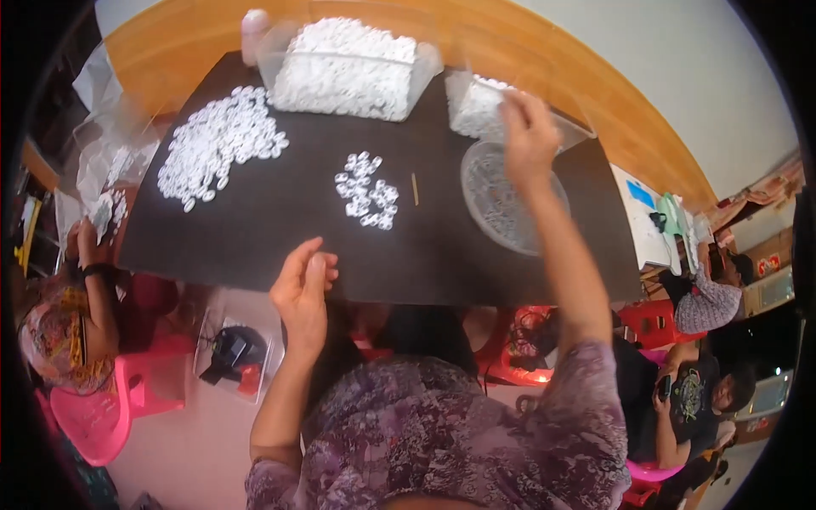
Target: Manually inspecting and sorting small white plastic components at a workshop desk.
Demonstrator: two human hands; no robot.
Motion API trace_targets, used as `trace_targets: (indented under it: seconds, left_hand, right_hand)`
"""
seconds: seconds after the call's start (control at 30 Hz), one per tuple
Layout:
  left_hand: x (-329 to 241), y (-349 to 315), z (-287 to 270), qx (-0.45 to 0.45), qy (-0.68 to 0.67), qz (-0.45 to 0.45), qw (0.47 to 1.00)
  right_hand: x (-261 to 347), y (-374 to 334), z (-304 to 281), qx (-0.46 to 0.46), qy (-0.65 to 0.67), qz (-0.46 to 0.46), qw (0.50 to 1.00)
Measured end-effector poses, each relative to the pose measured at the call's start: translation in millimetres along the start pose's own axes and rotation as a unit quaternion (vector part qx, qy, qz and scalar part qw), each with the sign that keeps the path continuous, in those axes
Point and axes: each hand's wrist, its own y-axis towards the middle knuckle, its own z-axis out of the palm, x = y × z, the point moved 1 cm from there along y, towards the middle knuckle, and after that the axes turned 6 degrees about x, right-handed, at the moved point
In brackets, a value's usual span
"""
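My right hand (529,140) reaches over the smaller clear plastic bin (574,127) of white pieces at the back right. Its fingers are drawn together, and anything between them is hidden. Below that wrist stands a round clear tub (489,204) with small greyish-clear pieces in it. My left hand (304,285) hovers by the table's near edge, loosely bent with fingers apart and nothing visible in it. Beyond it lies a small cluster of white oval pieces (374,200), with a thin tan stick (415,189) to its right.
A large clear bin (421,81) heaped with white pieces stands at the back beside a pale pink bottle (253,36). A loose pile of white pieces (221,140) covers the dark table's (255,229) left. Another person's hands (83,238) work far left; other people sit at right.
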Motion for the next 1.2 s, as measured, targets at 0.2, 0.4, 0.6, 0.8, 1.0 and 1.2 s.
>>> trace_targets:
  seconds: [0.2,0.4,0.6,0.8,1.0,1.2]
  left_hand:
    - [4,13,-3,-0.017,0.036,-0.008,0.999]
    - [7,29,-2,0.000,0.133,0.008,0.991]
    - [11,68,16,0.036,0.454,0.260,0.852]
    - [29,85,30,0.084,0.562,0.272,0.777]
    - [22,86,29,0.091,0.556,0.247,0.789]
    - [13,86,30,0.117,0.501,0.234,0.825]
  right_hand:
    - [-98,54,-9,0.027,-0.179,0.058,0.982]
    - [-90,36,0,0.059,-0.268,-0.003,0.962]
    - [-18,-8,15,0.099,-0.106,-0.140,0.979]
    - [-5,-24,3,0.108,-0.087,-0.181,0.974]
    - [-43,-41,-23,0.164,-0.063,-0.008,0.984]
    - [-83,-72,-33,0.269,-0.004,0.218,0.938]
